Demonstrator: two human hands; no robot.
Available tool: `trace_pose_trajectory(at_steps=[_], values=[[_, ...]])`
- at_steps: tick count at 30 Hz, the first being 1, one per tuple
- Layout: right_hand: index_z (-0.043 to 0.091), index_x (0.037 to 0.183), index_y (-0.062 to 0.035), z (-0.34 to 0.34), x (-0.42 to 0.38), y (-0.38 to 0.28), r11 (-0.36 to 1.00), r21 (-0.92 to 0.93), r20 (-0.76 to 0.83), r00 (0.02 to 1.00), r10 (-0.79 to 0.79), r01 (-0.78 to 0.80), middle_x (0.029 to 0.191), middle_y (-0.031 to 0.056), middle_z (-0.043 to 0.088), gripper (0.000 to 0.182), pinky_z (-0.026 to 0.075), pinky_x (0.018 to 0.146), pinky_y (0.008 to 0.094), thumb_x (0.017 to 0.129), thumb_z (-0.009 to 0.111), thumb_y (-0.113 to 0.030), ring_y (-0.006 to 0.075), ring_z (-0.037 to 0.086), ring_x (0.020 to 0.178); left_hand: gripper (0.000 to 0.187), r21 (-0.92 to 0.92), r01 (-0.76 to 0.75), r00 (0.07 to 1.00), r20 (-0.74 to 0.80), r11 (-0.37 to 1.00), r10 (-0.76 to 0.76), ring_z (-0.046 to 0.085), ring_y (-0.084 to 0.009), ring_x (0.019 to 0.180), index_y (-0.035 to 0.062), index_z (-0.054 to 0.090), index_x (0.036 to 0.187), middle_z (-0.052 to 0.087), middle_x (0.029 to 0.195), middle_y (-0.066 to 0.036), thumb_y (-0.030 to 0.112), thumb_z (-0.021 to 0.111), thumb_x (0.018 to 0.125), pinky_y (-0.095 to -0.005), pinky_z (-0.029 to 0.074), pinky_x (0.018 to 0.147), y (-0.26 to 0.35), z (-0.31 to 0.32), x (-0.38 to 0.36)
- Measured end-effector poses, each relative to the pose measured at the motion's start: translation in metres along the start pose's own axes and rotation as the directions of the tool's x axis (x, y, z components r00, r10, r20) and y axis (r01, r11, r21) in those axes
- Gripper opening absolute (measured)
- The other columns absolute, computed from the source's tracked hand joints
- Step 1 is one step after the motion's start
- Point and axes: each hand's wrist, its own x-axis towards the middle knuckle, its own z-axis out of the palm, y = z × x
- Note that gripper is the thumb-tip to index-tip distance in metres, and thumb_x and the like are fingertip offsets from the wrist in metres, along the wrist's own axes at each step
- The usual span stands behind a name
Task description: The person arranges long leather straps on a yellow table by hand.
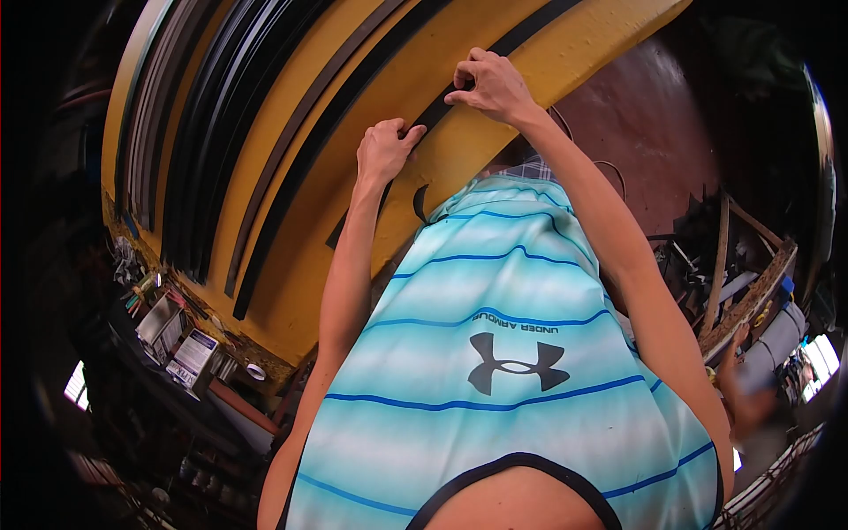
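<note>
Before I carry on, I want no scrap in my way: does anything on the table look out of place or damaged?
One short dark piece sits curled by the shirt, unlike the long strips laid side by side across the yellow table. The table's lower-left edge also looks worn and grimy.

Left hand (385, 152), right hand (495, 87) curled

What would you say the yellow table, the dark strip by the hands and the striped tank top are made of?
Yellow table: glossy painted surface, judging by its sheen; wood or metal underneath, I can't tell.
Dark strip: flat, fairly dull, possibly leather or rubber.
Striped tank top: probably synthetic fabric, given its soft folds.
</note>
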Motion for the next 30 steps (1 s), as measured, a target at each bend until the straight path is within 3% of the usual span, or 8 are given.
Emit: trace_pose_trajectory(at_steps=[16,19,22,24,25,27,28,30], values=[[0.071,0.086,-0.0105,0.000,-0.002,0.001,1.000,-0.011,-0.001,1.000,-0.028,0.028,0.093,0.0067,0.062,0.037,0.046,0.087,0.0398,0.073,0.085,-0.042,0.0283,0.061,0.094,0.041,0.000,0.080,0.997,0.021,0.997,-0.080,0.069,-0.0247,0.068,0.0041,0.071,0.080,0.070,0.065,-0.007,0.042,0.068,0.094,-0.0402,0.052,0.069,0.010,-0.004,-0.004],[0.069,0.081,-0.0080,-0.002,-0.001,-0.003,0.998,0.017,-0.039,0.997,-0.064,0.065,0.088,0.0077,0.058,0.036,0.048,0.081,0.0417,0.074,0.085,-0.039,0.0290,0.060,0.089,0.041,-0.007,0.096,0.995,0.035,0.995,-0.096,0.069,-0.0253,0.069,0.0042,0.072,0.080,0.070,0.065,-0.007,0.043,0.069,0.093,-0.0406,0.052,0.071,0.011,-0.005,-0.003],[0.071,0.092,-0.0096,0.002,-0.007,-0.010,0.992,-0.124,0.033,0.999,-0.022,0.026,0.098,0.0065,0.062,0.031,0.048,0.087,0.0416,0.078,0.083,-0.035,0.0274,0.061,0.095,0.040,-0.017,0.110,0.993,0.036,0.994,-0.110,0.069,-0.0263,0.068,0.0047,0.072,0.080,0.070,0.065,-0.008,0.043,0.069,0.093,-0.0411,0.052,0.071,0.011,-0.005,-0.002],[0.068,0.122,-0.0146,0.024,-0.025,-0.012,0.949,-0.165,-0.144,0.946,-0.291,0.267,0.131,0.0091,0.062,0.044,0.040,0.109,0.0434,0.085,0.076,-0.037,0.0283,0.057,0.124,0.039,-0.012,0.078,0.997,-0.006,0.997,-0.078,0.068,-0.0201,0.062,0.0045,0.073,0.084,0.070,0.065,-0.008,0.042,0.070,0.094,-0.0372,0.051,0.065,0.005,-0.001,-0.002],[0.068,0.122,-0.0146,0.031,-0.033,-0.019,0.947,-0.163,-0.138,0.944,-0.299,0.276,0.131,0.0091,0.062,0.044,0.040,0.109,0.0434,0.085,0.076,-0.037,0.0283,0.057,0.124,0.039,-0.018,0.085,0.996,-0.011,0.996,-0.085,0.068,-0.0201,0.062,0.0045,0.073,0.084,0.070,0.065,-0.008,0.042,0.070,0.094,-0.0372,0.051,0.065,-0.002,0.003,0.000],[0.046,0.152,-0.0183,0.048,-0.048,-0.028,0.846,-0.216,0.080,0.873,-0.482,0.487,0.161,0.0072,0.039,0.064,0.025,0.124,0.0428,0.095,0.065,-0.041,0.0254,0.036,0.148,0.038,-0.108,0.054,0.998,-0.033,0.993,-0.058,0.068,-0.0189,0.064,0.0054,0.073,0.084,0.071,0.065,-0.006,0.042,0.068,0.094,-0.0365,0.052,0.065,-0.008,0.007,0.003],[0.031,0.161,-0.0212,0.054,-0.052,-0.028,0.894,-0.144,0.156,0.902,-0.403,0.424,0.168,0.0010,0.024,0.073,0.015,0.128,0.0422,0.099,0.056,-0.050,0.0220,0.022,0.155,0.038,-0.116,0.061,0.997,-0.036,0.991,-0.065,0.068,-0.0189,0.064,0.0054,0.073,0.084,0.071,0.065,-0.006,0.042,0.068,0.094,-0.0365,0.052,0.065,-0.006,0.005,0.001],[0.030,0.161,-0.0215,0.052,-0.049,-0.018,0.872,-0.195,0.181,0.891,-0.417,0.448,0.168,-0.0007,0.025,0.072,0.016,0.128,0.0416,0.100,0.053,-0.052,0.0217,0.023,0.154,0.037,-0.120,0.129,0.991,0.057,0.984,-0.123,0.072,-0.0236,0.075,0.0081,0.073,0.079,0.072,0.068,-0.006,0.042,0.066,0.091,-0.0396,0.054,0.074,0.001,-0.002,-0.001]])
